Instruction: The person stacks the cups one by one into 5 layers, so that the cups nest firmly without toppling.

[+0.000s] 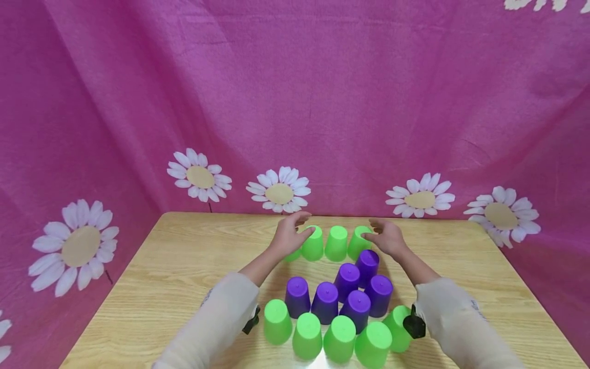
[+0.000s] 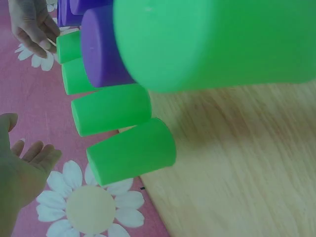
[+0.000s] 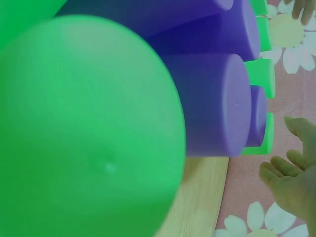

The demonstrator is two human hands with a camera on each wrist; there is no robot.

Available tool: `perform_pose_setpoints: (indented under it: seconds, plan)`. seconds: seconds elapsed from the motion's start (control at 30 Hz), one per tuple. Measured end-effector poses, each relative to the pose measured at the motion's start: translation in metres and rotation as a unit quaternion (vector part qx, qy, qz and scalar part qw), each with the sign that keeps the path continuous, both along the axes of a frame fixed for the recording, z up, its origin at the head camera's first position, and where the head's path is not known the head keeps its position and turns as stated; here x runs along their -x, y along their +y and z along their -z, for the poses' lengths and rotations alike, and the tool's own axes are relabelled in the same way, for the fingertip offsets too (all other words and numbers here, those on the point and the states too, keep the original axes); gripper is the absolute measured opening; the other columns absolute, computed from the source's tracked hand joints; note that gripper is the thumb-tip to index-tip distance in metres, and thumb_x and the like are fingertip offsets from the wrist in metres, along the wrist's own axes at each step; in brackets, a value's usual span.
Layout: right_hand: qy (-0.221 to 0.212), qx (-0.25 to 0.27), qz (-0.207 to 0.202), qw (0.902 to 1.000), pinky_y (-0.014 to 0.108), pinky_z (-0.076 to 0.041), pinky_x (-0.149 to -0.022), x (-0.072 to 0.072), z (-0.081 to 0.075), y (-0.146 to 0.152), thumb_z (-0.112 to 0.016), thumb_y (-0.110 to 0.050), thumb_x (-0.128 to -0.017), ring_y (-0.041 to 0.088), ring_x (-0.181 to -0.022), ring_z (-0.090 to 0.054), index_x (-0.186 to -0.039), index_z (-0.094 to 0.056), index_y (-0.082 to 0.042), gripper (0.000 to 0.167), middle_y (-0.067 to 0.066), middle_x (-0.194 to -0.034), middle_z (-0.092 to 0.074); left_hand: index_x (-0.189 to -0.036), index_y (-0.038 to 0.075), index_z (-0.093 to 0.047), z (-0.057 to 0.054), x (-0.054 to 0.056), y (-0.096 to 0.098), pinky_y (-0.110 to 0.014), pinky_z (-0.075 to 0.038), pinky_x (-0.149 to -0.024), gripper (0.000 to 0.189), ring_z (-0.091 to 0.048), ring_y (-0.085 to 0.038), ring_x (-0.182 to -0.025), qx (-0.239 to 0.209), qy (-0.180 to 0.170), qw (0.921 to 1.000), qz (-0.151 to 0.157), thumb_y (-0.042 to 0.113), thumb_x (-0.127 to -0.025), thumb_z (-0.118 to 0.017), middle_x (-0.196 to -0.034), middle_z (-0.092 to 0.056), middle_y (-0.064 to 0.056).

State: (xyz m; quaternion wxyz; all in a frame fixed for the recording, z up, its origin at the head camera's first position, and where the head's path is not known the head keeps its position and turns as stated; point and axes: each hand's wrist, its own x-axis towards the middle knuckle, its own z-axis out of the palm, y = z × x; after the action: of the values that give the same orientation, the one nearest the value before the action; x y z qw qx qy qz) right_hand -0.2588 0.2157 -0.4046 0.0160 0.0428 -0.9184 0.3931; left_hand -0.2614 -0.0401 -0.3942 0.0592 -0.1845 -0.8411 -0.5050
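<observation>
Upside-down plastic cups stand on the table in front of me. My left hand [image 1: 288, 236] hovers by the left end of the back row, its thumb overlapping a green cup [image 1: 313, 246] in the head view. At the other end of that row, my right hand [image 1: 389, 238] is beside another green cup [image 1: 357, 246]. Between them is a third green cup [image 1: 336, 245]. In the left wrist view the left hand [image 2: 24, 173] has loosely spread fingers around nothing. The right wrist view likewise shows the right hand [image 3: 291, 182] holding nothing, apart from the cups.
Several purple cups [image 1: 328, 302] form a bent line in the middle. Nearer me stands a row of several green cups [image 1: 307, 335], close to both forearms. Behind the wooden table [image 1: 184, 266] hangs a pink cloth [image 1: 322, 118] with daisies.
</observation>
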Motion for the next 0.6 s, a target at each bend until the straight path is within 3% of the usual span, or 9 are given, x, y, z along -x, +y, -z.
perform_pose_setpoints:
  seconds: [0.6]
  plan:
    - [0.055, 0.046, 0.022, 0.9972, 0.049, -0.047, -0.095, -0.023, -0.005, 0.023, -0.063, -0.012, -0.087, 0.044, -0.11, -0.055, -0.121, -0.052, 0.013, 0.044, 0.033, -0.121, -0.055, -0.116, -0.004, -0.058, 0.012, -0.02, -0.033, -0.052, -0.048, -0.09, 0.036, -0.057, -0.04, -0.109, -0.029, 0.001, 0.9993, -0.022, 0.011, -0.085, -0.065, -0.117, -0.061, -0.023]
